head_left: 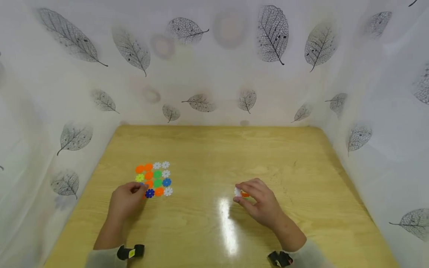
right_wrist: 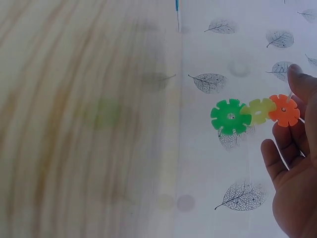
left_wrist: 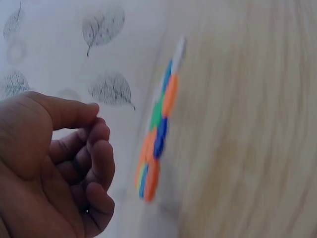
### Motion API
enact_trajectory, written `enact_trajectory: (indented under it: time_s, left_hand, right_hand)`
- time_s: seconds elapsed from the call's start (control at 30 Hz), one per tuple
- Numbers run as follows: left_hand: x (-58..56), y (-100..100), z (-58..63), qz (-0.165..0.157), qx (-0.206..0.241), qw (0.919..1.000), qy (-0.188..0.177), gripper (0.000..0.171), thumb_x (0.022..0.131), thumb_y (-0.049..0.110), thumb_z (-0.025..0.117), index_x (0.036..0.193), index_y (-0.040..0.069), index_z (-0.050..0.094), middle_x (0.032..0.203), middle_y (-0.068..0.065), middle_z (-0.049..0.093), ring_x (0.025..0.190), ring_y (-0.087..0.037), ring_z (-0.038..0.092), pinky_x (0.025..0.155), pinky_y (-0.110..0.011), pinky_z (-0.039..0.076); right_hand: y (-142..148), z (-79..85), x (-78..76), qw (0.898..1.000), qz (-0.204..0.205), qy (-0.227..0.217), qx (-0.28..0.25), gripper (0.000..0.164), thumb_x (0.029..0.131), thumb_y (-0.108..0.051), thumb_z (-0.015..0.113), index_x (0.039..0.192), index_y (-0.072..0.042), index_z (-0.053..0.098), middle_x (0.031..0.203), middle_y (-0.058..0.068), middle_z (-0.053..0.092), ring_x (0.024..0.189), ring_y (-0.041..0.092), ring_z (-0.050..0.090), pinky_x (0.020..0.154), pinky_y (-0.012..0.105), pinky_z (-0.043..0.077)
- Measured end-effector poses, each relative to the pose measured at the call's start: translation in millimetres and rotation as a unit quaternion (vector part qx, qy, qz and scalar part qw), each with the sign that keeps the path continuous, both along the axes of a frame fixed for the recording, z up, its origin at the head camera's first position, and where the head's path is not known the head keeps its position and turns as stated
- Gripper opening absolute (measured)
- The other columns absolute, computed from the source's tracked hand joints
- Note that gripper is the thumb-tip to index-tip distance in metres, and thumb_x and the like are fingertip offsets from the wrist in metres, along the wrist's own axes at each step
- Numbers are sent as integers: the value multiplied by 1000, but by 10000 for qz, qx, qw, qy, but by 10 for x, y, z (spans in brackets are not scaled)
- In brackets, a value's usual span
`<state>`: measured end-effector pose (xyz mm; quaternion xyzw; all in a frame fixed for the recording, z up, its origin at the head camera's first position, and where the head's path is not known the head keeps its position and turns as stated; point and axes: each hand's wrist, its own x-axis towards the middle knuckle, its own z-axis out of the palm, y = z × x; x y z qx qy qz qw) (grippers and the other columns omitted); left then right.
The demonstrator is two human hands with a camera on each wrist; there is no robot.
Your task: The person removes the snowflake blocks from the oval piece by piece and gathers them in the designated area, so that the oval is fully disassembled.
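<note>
Several flat notched plastic snowflake discs [head_left: 157, 174] lie on the table in a square of rows, in orange, white, green, yellow and blue. My left hand [head_left: 125, 199] is over the left edge of this square and hides part of it. In the left wrist view its thumb and fingers are curled with their tips close together; nothing shows between them. My right hand [head_left: 259, 203] pinches a white disc [head_left: 237, 191] between thumb and fingers. Joined on from there, the right wrist view shows an orange disc [right_wrist: 284, 110], a yellow disc [right_wrist: 259, 110] and a green disc [right_wrist: 231, 116].
The wooden table [head_left: 201, 156] carries a bright light reflection in front. Pale sheeting [head_left: 214, 74] printed with grey leaves surrounds its back and sides. Black straps [head_left: 130, 252] sit at both wrists.
</note>
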<state>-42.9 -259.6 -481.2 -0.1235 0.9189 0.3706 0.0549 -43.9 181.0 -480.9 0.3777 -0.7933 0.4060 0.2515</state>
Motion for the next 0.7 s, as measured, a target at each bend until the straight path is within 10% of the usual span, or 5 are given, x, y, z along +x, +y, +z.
enact_trajectory:
  time_s: [0.27,0.7]
  left_hand:
    - [-34,617,44,-1078,1371,9815,787,25,100,32,72,100,7,76,89,-11,71,73,-21,60,62,-29,52]
    - [-32,1485,80,-2403,2747,9302,393,26,102,28,70,106,3,77,91,-13,72,79,-24,65,66,-29,54]
  right_hand:
    - [-61,-17,32,10000,33,69,-7,35,95,-31,79,118,-6,76,110,3,75,97,20,65,83,25,53]
    - [-176,24,3,9992,279,258,110,36,93,-33,80,116,-6,76,110,3,75,96,21,66,83,29,54]
